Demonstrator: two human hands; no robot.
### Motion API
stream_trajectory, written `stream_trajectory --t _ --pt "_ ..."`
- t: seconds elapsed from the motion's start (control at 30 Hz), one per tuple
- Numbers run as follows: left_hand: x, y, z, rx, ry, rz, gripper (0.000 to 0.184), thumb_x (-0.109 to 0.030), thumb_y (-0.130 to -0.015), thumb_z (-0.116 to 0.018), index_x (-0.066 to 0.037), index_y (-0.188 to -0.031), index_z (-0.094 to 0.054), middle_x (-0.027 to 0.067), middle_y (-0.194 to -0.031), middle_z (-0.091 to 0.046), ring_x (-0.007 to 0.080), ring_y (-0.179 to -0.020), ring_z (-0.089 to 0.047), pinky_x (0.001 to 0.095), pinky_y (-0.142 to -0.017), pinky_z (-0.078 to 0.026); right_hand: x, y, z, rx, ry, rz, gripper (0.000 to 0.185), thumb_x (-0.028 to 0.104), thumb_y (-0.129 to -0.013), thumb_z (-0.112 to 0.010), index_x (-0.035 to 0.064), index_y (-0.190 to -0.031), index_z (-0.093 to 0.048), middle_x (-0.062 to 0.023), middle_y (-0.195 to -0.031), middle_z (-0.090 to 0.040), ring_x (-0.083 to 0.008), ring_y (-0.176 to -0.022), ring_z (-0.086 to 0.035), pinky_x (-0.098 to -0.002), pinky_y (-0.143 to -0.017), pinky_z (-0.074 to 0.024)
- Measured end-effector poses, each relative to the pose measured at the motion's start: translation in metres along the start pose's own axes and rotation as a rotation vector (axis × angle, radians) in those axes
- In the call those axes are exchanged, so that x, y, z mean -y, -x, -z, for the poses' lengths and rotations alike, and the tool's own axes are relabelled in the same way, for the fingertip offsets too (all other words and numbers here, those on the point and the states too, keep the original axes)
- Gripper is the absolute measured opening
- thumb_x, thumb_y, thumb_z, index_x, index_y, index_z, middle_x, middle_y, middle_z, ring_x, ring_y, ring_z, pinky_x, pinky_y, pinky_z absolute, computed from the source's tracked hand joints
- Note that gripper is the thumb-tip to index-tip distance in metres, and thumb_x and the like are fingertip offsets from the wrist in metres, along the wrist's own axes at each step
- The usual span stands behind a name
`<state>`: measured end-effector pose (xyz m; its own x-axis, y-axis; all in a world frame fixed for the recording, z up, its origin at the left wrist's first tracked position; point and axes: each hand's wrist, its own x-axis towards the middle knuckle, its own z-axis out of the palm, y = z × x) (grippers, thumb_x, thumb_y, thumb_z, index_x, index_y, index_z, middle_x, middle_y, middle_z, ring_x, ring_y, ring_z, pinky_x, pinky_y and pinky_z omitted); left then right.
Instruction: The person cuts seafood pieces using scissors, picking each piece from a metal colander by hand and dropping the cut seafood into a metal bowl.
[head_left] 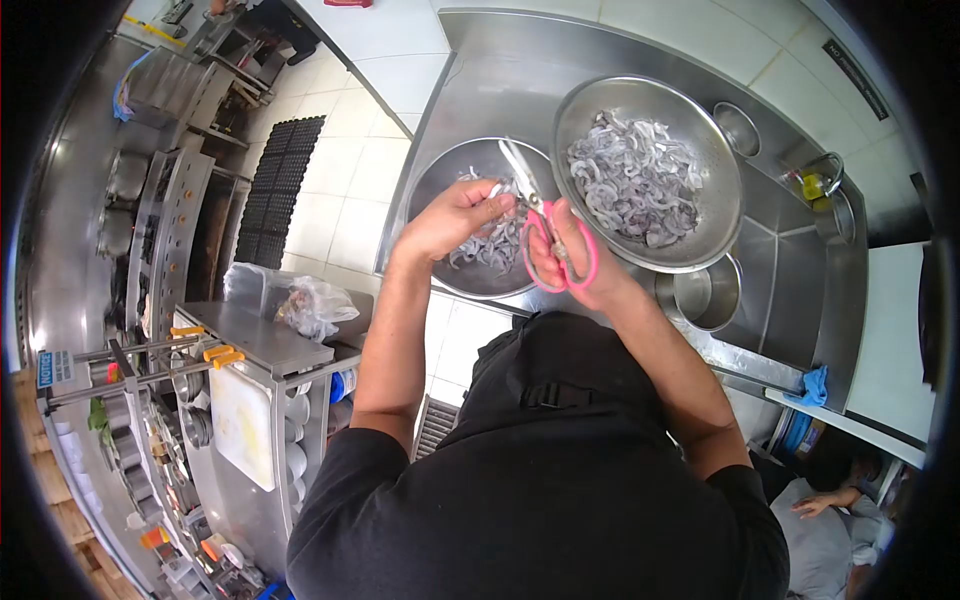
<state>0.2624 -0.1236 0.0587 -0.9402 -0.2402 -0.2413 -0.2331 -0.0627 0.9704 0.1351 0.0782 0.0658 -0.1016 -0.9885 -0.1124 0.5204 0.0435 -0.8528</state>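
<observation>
My right hand (598, 278) grips a pair of scissors (531, 184) with pink handles, its fingers through the loops. The metal blades are spread apart and point up and to the left. My left hand (452, 222) is closed in a pinch close to the blades, on what looks like a grey raw shrimp, mostly hidden by the fingers. Both hands are above a metal bowl (428, 185) with grey raw shrimp (484, 252) in it. To the right, a wide metal bowl (722, 205) holds a larger heap of raw shrimp (636, 180).
Right of the bowls is a steel sink (800, 290), with a metal pot (706, 295) near its front left. A blue cloth (812, 386) hangs at the sink's edge. Another person (825, 520) sits at lower right. A steel worktable (255, 340) stands at left, near a black floor mat (279, 190).
</observation>
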Motion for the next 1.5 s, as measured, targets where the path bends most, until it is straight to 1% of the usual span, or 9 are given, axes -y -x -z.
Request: stream_trajectory --t 0.17,0.27,0.37,0.57,0.67,0.97,1.07,1.27,1.5 --pt "0.016 -0.003 0.015 -0.227 -0.698 0.129 0.039 -0.034 -0.097 -0.076 0.002 -0.113 -0.071 0.0101 -0.093 -0.073 0.0198 -0.076 -0.062 0.0373 -0.070 -0.050 0.012 0.003 0.013 -0.141 0.033 -0.003 0.068 0.073 -0.106 -0.041 0.0115 -0.079 -0.050 0.0017 -0.062 -0.044 -0.0107 -0.052 -0.045 -0.0269 -0.049 -0.0341" --pt "0.030 -0.011 0.018 -0.444 -0.808 0.139 0.056 -0.035 -0.092 -0.079 0.008 -0.124 -0.065 0.0225 -0.103 -0.073 0.0297 -0.085 -0.069 0.0436 -0.077 -0.054 0.004 0.002 0.017 -0.142 0.074 -0.056 0.067 0.072 -0.107 -0.041 0.0115 -0.079 -0.051 0.0015 -0.063 -0.047 -0.0109 -0.052 -0.046 -0.0274 -0.050 -0.0354" --pt "0.056 -0.025 0.037 -0.435 -0.597 0.003 0.060 -0.030 -0.093 -0.077 0.010 -0.134 -0.059 0.0196 -0.101 -0.072 0.0268 -0.089 -0.072 0.0387 -0.078 -0.055 -0.013 0.003 0.021 -0.139 0.121 -0.137 0.067 0.068 -0.110 -0.038 0.0106 -0.079 -0.052 0.0011 -0.064 -0.049 -0.0109 -0.054 -0.048 -0.0270 -0.052 -0.0378" --pt "0.006 -0.015 0.021 -0.369 0.280 0.145 0.049 -0.014 -0.101 -0.064 0.003 -0.145 -0.052 0.0076 -0.107 -0.065 0.0176 -0.089 -0.067 0.0303 -0.084 -0.055 -0.028 0.004 0.029 -0.082 0.238 -0.251 0.072 0.072 -0.107 -0.040 0.0092 -0.075 -0.055 -0.0013 -0.059 -0.051 -0.0116 -0.054 -0.053 -0.0275 -0.054 -0.0419" --pt "0.007 -0.020 0.024 -0.340 0.385 0.066 0.049 -0.009 -0.102 -0.061 0.003 -0.148 -0.048 0.0075 -0.112 -0.064 0.0172 -0.088 -0.067 0.0303 -0.084 -0.056 -0.025 0.008 0.030 0.031 0.338 -0.220 0.074 0.073 -0.107 -0.041 0.0093 -0.073 -0.055 -0.0023 -0.059 -0.056 -0.0118 -0.055 -0.055 -0.0280 -0.054 -0.0433" --pt "-0.006 -0.026 0.006 -0.444 0.135 -0.057 0.078 -0.003 -0.101 -0.070 0.004 -0.164 -0.025 0.0081 -0.103 -0.071 0.0145 -0.091 -0.066 0.0298 -0.084 -0.055 -0.018 0.013 0.029 -0.040 0.369 -0.256 0.070 0.072 -0.105 -0.049 0.0096 -0.075 -0.059 -0.0014 -0.058 -0.056 -0.0112 -0.053 -0.053 -0.0284 -0.053 -0.0423" --pt "-0.004 -0.028 0.000 -0.434 0.004 -0.097 0.089 -0.003 -0.096 -0.074 0.004 -0.166 -0.021 0.0054 -0.096 -0.072 0.0094 -0.082 -0.063 0.0247 -0.076 -0.052 -0.017 0.011 0.034 -0.034 0.350 -0.262 0.068 0.071 -0.103 -0.054 0.0096 -0.075 -0.059 -0.0002 -0.059 -0.055 -0.0106 -0.054 -0.053 -0.0281 -0.052 -0.0413" --pt "-0.022 -0.025 -0.008 -0.448 -0.316 -0.082 0.092 -0.002 -0.098 -0.074 0.005 -0.167 -0.014 0.0056 -0.096 -0.072 0.0093 -0.088 -0.064 0.0244 -0.078 -0.052 -0.024 0.007 0.037 -0.073 0.315 -0.265 0.062 0.067 -0.102 -0.060 0.0105 -0.077 -0.058 0.0013 -0.064 -0.053 -0.0097 -0.053 -0.052 -0.0273 -0.051 -0.0403" --pt "-0.028 -0.021 0.003 -0.354 -0.271 -0.066 0.091 -0.004 -0.097 -0.075 0.000 -0.168 -0.018 0.0068 -0.100 -0.072 0.0106 -0.088 -0.065 0.0256 -0.080 -0.053 -0.029 0.008 0.042 -0.051 0.191 -0.248 0.061 0.066 -0.102 -0.062 0.0097 -0.078 -0.058 0.0014 -0.065 -0.054 -0.0097 -0.053 -0.053 -0.0275 -0.050 -0.0402"
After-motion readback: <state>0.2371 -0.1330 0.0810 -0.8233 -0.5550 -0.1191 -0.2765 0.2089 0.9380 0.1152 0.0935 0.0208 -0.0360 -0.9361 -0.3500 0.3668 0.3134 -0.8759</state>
